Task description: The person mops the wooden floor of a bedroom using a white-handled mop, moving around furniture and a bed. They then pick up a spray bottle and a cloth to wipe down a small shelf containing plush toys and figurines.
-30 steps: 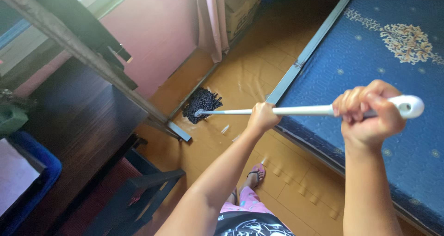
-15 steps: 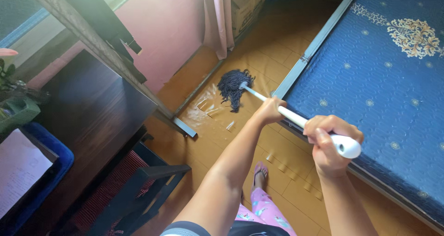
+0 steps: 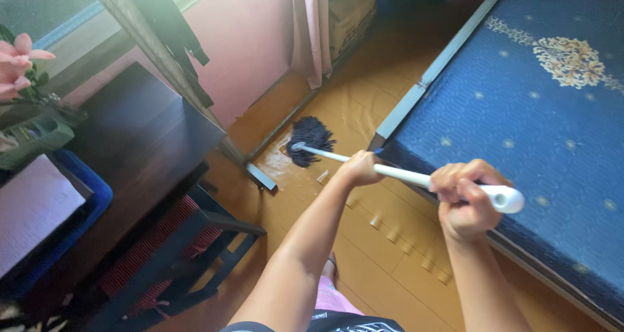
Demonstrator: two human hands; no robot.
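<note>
Both hands are shut tight on the long white mop handle (image 3: 403, 174), the left hand (image 3: 359, 168) in the middle and the right hand (image 3: 465, 199) near the top, a good grip because the stick looks light and stiff while the soft, floppy dark mop head (image 3: 309, 140) drags on the wet brown floor (image 3: 383, 254) by the blue bed (image 3: 520, 111).

I count one white-handled dark string mop (image 3: 311, 140) (both my grips on it), one blue patterned mattress (image 3: 520, 111), one dark wooden counter (image 3: 130, 143).
</note>
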